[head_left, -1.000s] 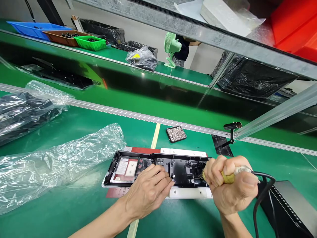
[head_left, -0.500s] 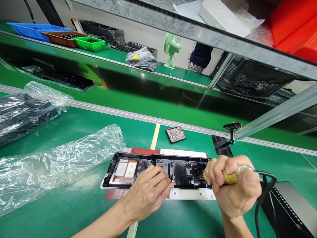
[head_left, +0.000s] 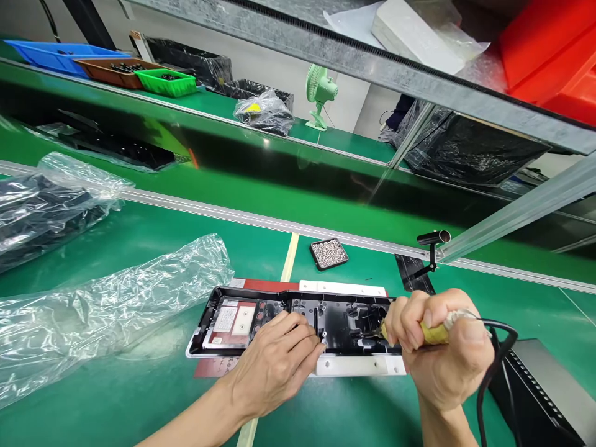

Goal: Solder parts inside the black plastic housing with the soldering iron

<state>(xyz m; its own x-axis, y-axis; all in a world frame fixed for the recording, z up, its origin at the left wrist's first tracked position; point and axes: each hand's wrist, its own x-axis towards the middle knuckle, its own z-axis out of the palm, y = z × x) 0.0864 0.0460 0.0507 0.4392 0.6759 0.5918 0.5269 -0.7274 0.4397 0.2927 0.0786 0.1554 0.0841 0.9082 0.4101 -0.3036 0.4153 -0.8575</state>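
Observation:
A long black plastic housing (head_left: 338,323) lies open side up on a fixture with white strips (head_left: 347,365) and a dark red board (head_left: 212,367). My left hand (head_left: 284,357) rests over its near rim, fingers bent and pressed together, tips down by the housing's inner floor. Whatever those fingers hold, if anything, is hidden. My right hand (head_left: 442,347) is wrapped round the yellow handle of what looks like a soldering iron (head_left: 433,333), a black cord trailing from its back end. The iron's thin tip points left into the right part of the housing.
Behind the housing sits a small black tray (head_left: 329,253) of tiny metal pieces. Clear plastic bags (head_left: 116,316) lie at left. A black pipe-like holder (head_left: 434,238) stands at back right, and a dark metal box (head_left: 552,385) at lower right. A metal shelf (head_left: 372,56) crosses overhead.
The whole view has shifted very slightly. Both hands, the iron and the housing keep nearly the same places. The person in the background is now mostly hidden.

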